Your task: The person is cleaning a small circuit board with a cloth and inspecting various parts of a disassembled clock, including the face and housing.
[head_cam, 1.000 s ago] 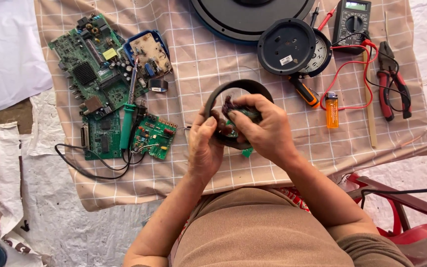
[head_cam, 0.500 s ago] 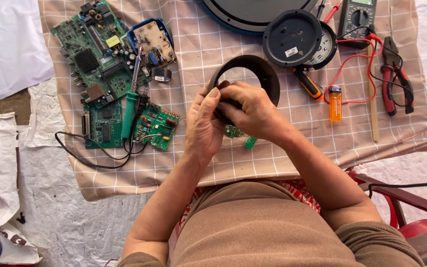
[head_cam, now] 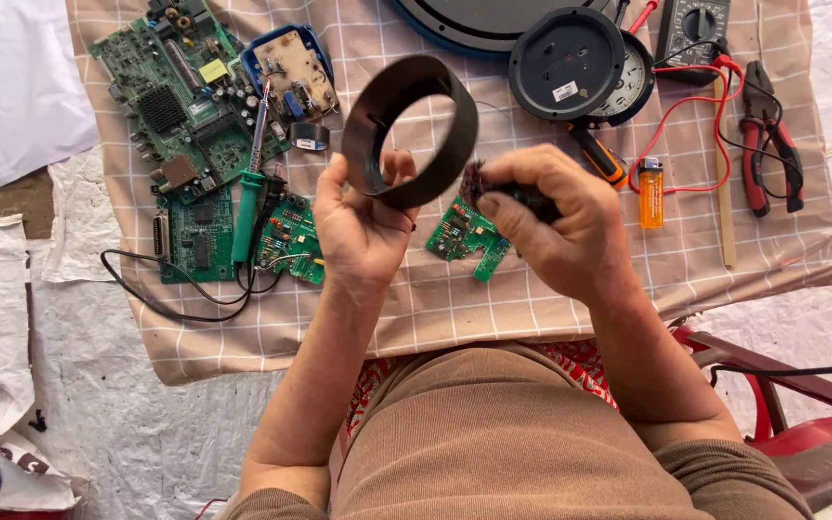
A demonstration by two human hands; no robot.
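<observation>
Gripping a smooth black plastic ring [head_cam: 410,130], the left hand [head_cam: 363,226] has its thumb pressed on the ring's lower rim and its fingertips curled up inside the band, so the hollow, matte cylinder tilts up above the knuckles. Just right of those fingers, the right hand [head_cam: 556,226] closes tightly around a small dark part [head_cam: 507,193] with reddish windings showing past the thumb; what it is exactly cannot be told. Directly below the right thumb lies 1 small green circuit board [head_cam: 467,238], flat on the checked beige cloth [head_cam: 532,318]. Left of the left hand's fingers, 1 green-handled soldering iron [head_cam: 247,197] lies across 3 larger green circuit boards [head_cam: 190,101], studded with chips and capacitors, its black cord looping off the cloth edge. Up from the left fingertips, a blue plastic shell [head_cam: 293,67] holds 1 tan board, with 1 roll of black tape [head_cam: 309,136] beside it. Beyond the right fingers sit 1 round black disc [head_cam: 566,63] over a white dial face, 1 orange-handled screwdriver [head_cam: 597,157], 1 orange lighter [head_cam: 651,192], 1 grey multimeter [head_cam: 693,34] with red leads, 1 slim wooden stick [head_cam: 723,183] and 1 pair of red-handled pliers [head_cam: 770,135].
</observation>
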